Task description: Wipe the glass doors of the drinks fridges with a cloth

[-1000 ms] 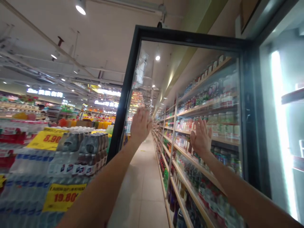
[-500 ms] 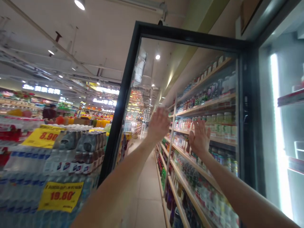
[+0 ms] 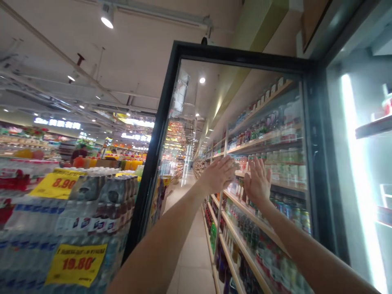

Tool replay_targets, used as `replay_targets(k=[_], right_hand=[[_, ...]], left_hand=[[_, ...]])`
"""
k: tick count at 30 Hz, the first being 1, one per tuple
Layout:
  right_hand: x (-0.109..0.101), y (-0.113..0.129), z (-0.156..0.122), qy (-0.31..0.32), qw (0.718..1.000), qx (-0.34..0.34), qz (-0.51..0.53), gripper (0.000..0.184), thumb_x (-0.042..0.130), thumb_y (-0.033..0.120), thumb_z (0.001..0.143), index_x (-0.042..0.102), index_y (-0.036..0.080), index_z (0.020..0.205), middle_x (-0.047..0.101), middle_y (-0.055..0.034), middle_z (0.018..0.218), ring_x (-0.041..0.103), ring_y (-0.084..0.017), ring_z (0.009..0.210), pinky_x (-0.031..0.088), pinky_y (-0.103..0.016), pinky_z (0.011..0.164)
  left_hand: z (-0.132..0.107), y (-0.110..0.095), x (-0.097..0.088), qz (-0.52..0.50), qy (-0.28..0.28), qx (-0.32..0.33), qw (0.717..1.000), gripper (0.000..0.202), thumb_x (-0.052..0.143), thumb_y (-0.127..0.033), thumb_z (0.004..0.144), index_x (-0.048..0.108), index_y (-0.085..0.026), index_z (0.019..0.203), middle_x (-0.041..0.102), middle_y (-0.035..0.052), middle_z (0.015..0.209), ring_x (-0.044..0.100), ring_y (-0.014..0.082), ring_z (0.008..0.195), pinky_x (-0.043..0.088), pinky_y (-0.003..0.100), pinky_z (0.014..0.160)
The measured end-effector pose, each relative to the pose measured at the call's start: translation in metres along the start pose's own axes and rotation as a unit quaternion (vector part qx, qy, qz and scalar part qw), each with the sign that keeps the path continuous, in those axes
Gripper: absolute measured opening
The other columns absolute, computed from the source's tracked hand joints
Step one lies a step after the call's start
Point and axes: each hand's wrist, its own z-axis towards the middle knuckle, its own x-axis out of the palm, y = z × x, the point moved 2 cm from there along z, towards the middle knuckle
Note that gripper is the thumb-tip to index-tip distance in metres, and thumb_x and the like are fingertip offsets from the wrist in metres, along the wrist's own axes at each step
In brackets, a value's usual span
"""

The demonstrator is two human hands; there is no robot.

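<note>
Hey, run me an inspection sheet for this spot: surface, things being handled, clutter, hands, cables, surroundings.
Surface: pale tiled aisle floor.
Job's things: black-framed glass cooler door, swung open into the aisle.
Clutter: stacked bottled-water packs with yellow price tags, at the left.
Grippers: left hand and right hand both open, held flat at the glass, holding nothing.
Cables: nothing seen.
Surroundings: drink shelves seen through the glass; lit cooler interior at the right; ceiling lamps overhead.
</note>
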Motion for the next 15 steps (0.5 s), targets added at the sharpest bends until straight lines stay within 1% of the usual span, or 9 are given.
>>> replay_targets(k=[1, 3, 4, 5, 7, 9, 10, 12, 15], right_hand=[[0.0, -0.001, -0.001, 0.001, 1.0, 0.001, 0.005, 0.047, 0.035, 0.028, 0.09, 0.04, 0.015, 0.135, 0.039, -0.0123, 0.143, 0.027, -0.022, 0.137, 0.02, -0.048, 0.11], [-0.002, -0.002, -0.001, -0.001, 1.0, 0.007, 0.022, 0.048, 0.035, 0.028, 0.09, 0.038, 0.018, 0.137, 0.038, -0.0114, 0.144, 0.026, -0.022, 0.137, 0.02, -0.049, 0.11], [-0.004, 0.0, 0.001, -0.008, 0.999, 0.007, 0.036, 0.048, 0.035, 0.028, 0.09, 0.037, 0.019, 0.138, 0.038, -0.011, 0.144, 0.026, -0.023, 0.137, 0.019, -0.05, 0.11], [-0.006, 0.004, 0.003, -0.015, 0.998, -0.001, 0.059, 0.049, 0.035, 0.028, 0.09, 0.035, 0.021, 0.139, 0.037, -0.0105, 0.145, 0.026, -0.023, 0.137, 0.018, -0.051, 0.11], [-0.01, 0.021, 0.012, -0.013, 0.991, -0.043, 0.128, 0.05, 0.031, 0.026, 0.091, 0.031, 0.022, 0.141, 0.038, -0.0097, 0.144, 0.028, -0.021, 0.137, 0.018, -0.05, 0.111], [-0.012, 0.046, 0.025, 0.023, 0.975, -0.088, 0.204, 0.05, 0.026, 0.025, 0.092, 0.03, 0.019, 0.141, 0.042, -0.0095, 0.142, 0.034, -0.018, 0.134, 0.024, -0.043, 0.11], [-0.012, 0.061, 0.032, 0.048, 0.968, -0.093, 0.229, 0.049, 0.024, 0.025, 0.092, 0.032, 0.018, 0.14, 0.045, -0.0098, 0.14, 0.037, -0.017, 0.131, 0.028, -0.04, 0.108], [-0.012, 0.089, 0.047, 0.085, 0.968, -0.069, 0.227, 0.048, 0.023, 0.026, 0.093, 0.035, 0.017, 0.138, 0.047, -0.0098, 0.137, 0.039, -0.018, 0.129, 0.029, -0.042, 0.107], [-0.011, 0.119, 0.064, 0.104, 0.98, -0.045, 0.161, 0.044, 0.032, 0.037, 0.093, 0.042, 0.026, 0.134, 0.046, -0.0077, 0.137, 0.035, -0.024, 0.131, 0.02, -0.054, 0.108]], left_hand=[[0.0, -0.001, 0.0, 0.004, 0.001, -0.021, 1.0, 0.049, 0.037, -0.039, 0.091, 0.036, -0.019, 0.136, 0.035, 0.0097, 0.146, 0.019, 0.0228, 0.139, 0.022, 0.043, 0.112], [0.001, 0.007, -0.004, 0.019, -0.026, -0.123, 0.992, 0.056, 0.04, -0.041, 0.089, 0.032, -0.014, 0.138, 0.028, 0.0143, 0.148, 0.016, 0.0261, 0.14, 0.022, 0.046, 0.112], [0.001, 0.012, -0.005, 0.021, -0.037, -0.155, 0.987, 0.061, 0.041, -0.042, 0.088, 0.029, -0.011, 0.139, 0.026, 0.0172, 0.149, 0.016, 0.0275, 0.14, 0.022, 0.047, 0.111], [0.002, 0.015, -0.006, 0.018, -0.041, -0.163, 0.986, 0.064, 0.042, -0.043, 0.087, 0.027, -0.007, 0.139, 0.024, 0.0195, 0.149, 0.015, 0.0281, 0.14, 0.022, 0.046, 0.112], [0.002, 0.019, -0.005, 0.001, -0.04, -0.135, 0.99, 0.07, 0.043, -0.044, 0.087, 0.022, -0.003, 0.14, 0.025, 0.0221, 0.148, 0.016, 0.0278, 0.139, 0.021, 0.044, 0.112], [-0.002, 0.021, -0.004, -0.021, -0.042, -0.114, 0.992, 0.076, 0.042, -0.046, 0.086, 0.016, -0.001, 0.141, 0.025, 0.0238, 0.147, 0.018, 0.0272, 0.139, 0.022, 0.044, 0.112], [-0.006, 0.023, -0.004, -0.03, -0.044, -0.108, 0.993, 0.08, 0.042, -0.047, 0.085, 0.011, -0.001, 0.142, 0.025, 0.0245, 0.147, 0.018, 0.0274, 0.139, 0.023, 0.045, 0.111], [-0.02, 0.027, -0.007, -0.037, -0.048, -0.086, 0.994, 0.087, 0.044, -0.051, 0.083, 0.004, -0.003, 0.143, 0.023, 0.0246, 0.147, 0.018, 0.0287, 0.139, 0.022, 0.047, 0.111], [-0.044, 0.038, -0.015, -0.015, -0.072, -0.083, 0.994, 0.084, 0.041, -0.05, 0.085, 0.0, -0.008, 0.145, 0.021, 0.0216, 0.149, 0.016, 0.0294, 0.14, 0.018, 0.051, 0.111]])
